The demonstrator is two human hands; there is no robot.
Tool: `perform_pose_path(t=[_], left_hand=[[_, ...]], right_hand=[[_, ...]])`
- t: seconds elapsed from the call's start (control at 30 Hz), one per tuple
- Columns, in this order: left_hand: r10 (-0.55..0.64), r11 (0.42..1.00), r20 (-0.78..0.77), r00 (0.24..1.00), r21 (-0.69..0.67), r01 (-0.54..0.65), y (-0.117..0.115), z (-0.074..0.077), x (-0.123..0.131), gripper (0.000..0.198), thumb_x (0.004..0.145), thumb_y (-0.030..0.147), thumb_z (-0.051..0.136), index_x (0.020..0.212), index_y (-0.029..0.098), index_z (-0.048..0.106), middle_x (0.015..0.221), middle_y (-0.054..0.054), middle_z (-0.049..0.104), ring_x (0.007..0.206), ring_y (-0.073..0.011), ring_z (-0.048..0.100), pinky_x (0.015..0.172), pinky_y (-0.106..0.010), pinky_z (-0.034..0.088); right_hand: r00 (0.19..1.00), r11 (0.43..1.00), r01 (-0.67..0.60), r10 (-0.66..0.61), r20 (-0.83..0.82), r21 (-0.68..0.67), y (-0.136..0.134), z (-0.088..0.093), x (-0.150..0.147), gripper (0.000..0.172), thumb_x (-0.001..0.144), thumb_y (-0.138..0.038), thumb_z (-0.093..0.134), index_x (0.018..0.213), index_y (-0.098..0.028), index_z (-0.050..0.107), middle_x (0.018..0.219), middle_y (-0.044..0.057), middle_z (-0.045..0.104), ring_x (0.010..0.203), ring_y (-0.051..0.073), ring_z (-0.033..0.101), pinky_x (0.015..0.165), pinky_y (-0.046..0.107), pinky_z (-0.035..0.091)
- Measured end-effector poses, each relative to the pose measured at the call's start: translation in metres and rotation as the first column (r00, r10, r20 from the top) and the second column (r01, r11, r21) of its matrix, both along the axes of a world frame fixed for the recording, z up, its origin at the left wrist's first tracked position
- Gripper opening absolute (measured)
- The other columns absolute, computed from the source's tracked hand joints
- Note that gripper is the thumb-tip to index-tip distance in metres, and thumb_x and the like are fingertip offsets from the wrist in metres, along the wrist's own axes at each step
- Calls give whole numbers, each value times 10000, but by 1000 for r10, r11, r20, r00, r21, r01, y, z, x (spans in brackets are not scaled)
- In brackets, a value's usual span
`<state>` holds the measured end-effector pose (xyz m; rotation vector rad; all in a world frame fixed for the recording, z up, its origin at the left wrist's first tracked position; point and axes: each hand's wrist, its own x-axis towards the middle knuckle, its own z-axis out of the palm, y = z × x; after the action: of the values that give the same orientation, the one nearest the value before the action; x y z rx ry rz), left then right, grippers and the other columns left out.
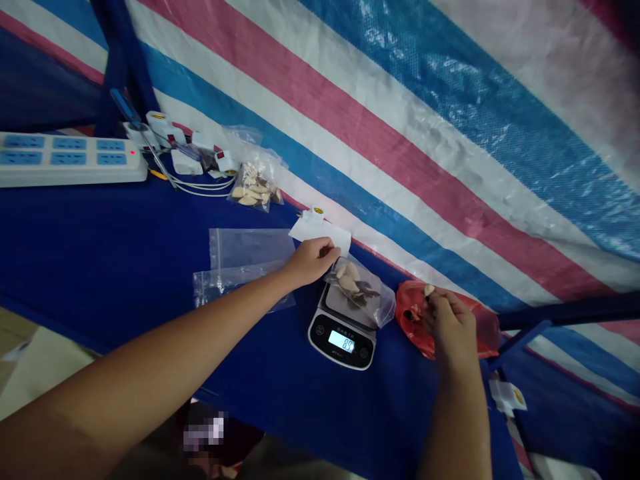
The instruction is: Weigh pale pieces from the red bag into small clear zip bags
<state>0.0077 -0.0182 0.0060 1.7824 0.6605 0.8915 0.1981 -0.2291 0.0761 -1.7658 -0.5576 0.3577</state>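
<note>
My left hand (311, 259) pinches the rim of a small clear bag (361, 288) that lies on a digital scale (344, 333). The bag holds a few pale seed-like pieces. The scale's display is lit with a number. My right hand (447, 320) is closed over a red plastic bag (487, 327) to the right of the scale, with one pale piece (429, 289) pinched at its fingertips. Both rest on a blue tabletop (100, 247).
Empty clear zip bags (245, 263) lie left of the scale. A white paper slip (320, 230) sits behind my left hand. Farther back are a filled bag of pale pieces (254, 187), a white power strip (67, 159), chargers and cables. A striped tarp (425, 120) rises behind.
</note>
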Motion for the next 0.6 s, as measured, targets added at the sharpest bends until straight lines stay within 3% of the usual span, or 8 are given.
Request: perform_pose_path(t=[0.13, 0.27, 0.4, 0.5, 0.6], left_hand=[[33, 999, 40, 999, -23, -33, 4, 1, 2, 370, 896, 442, 532, 632, 201, 434, 584, 47, 407, 589, -107, 392, 607, -300, 309], [50, 997, 72, 996, -54, -46, 8, 0, 5, 385, 887, 456, 545, 623, 205, 418, 585, 47, 391, 587, -107, 371, 596, -308, 296], [37, 996, 66, 997, -80, -31, 8, 0, 6, 372, 869, 450, 578, 628, 203, 440, 594, 46, 387, 592, -105, 367, 590, -308, 293], [22, 997, 51, 998, -78, -18, 7, 0, 6, 370, 857, 454, 596, 630, 201, 449, 593, 46, 389, 592, -102, 370, 588, -305, 296], [-29, 998, 42, 999, -60, 32, 5, 0, 6, 368, 845, 461, 608, 634, 204, 451, 585, 46, 402, 580, -100, 374, 577, -299, 300]], right_hand=[[981, 990, 22, 5, 194, -141, -2, -16, 7, 323, 751, -502, 747, 848, -200, 687, 637, -5, 582, 552, 138, 482, 483, 250, 337], [957, 959, -89, 157, 243, -269, -11, -26, 14, 368, 783, -548, 708, 861, -188, 710, 703, 26, 641, 607, 159, 519, 529, 266, 352], [912, 877, -208, 334, 237, -433, -18, -23, 19, 393, 797, -584, 700, 807, -192, 721, 757, 42, 683, 663, 171, 556, 590, 276, 394], [906, 854, -267, 380, 186, -446, -19, -20, 17, 420, 794, -611, 722, 852, -195, 740, 782, 46, 696, 674, 170, 565, 609, 275, 412], [920, 871, -294, 369, 130, -393, -14, -20, 9, 444, 765, -618, 763, 885, -191, 760, 722, 29, 657, 622, 147, 522, 557, 256, 378]])
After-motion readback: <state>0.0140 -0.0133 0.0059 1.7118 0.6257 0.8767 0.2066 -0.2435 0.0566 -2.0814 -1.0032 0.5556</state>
